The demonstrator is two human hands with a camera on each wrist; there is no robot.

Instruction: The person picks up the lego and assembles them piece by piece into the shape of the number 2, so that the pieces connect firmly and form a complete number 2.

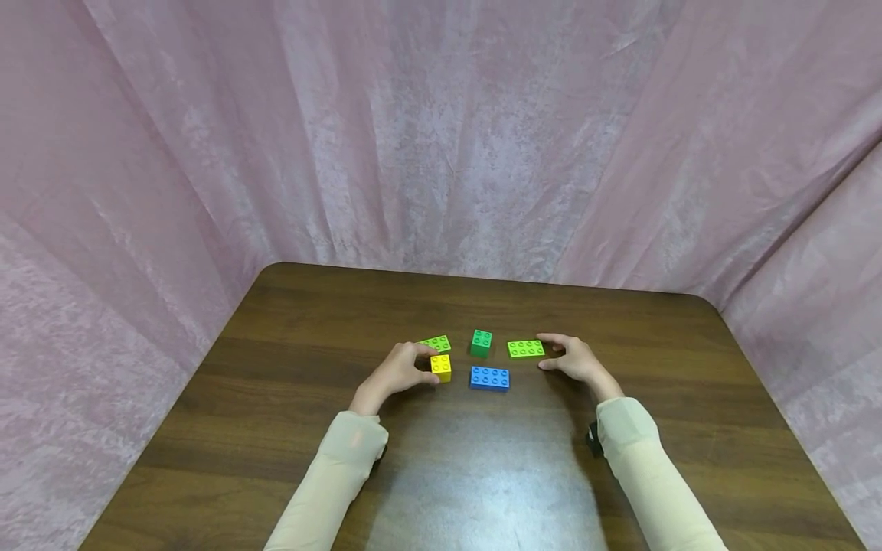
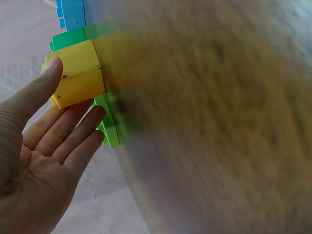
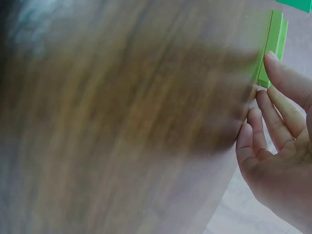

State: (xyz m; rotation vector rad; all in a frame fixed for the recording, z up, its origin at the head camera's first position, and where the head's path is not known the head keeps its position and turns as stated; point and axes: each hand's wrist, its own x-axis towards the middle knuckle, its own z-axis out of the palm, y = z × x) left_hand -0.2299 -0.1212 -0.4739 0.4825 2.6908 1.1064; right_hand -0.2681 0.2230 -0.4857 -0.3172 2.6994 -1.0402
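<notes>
My left hand (image 1: 400,370) has its thumb and fingers about a yellow toy building brick (image 1: 441,368), which stands on the table. In the left wrist view the thumb lies against the near face of the yellow brick (image 2: 80,73). Partly hidden behind that hand is a lime-green flat brick (image 1: 438,343). On the other side, my right hand (image 1: 575,360) is spread at the right end of a second lime-green flat brick (image 1: 526,349), its thumb and index finger apart. Between the hands lie a blue brick (image 1: 490,379) and, farther back, a green brick (image 1: 481,343).
All the bricks lie on a dark brown wooden table (image 1: 276,367) with rounded far corners. Pink velvet curtains (image 1: 441,138) hang behind it and at both sides. Glare brightens the tabletop between the forearms.
</notes>
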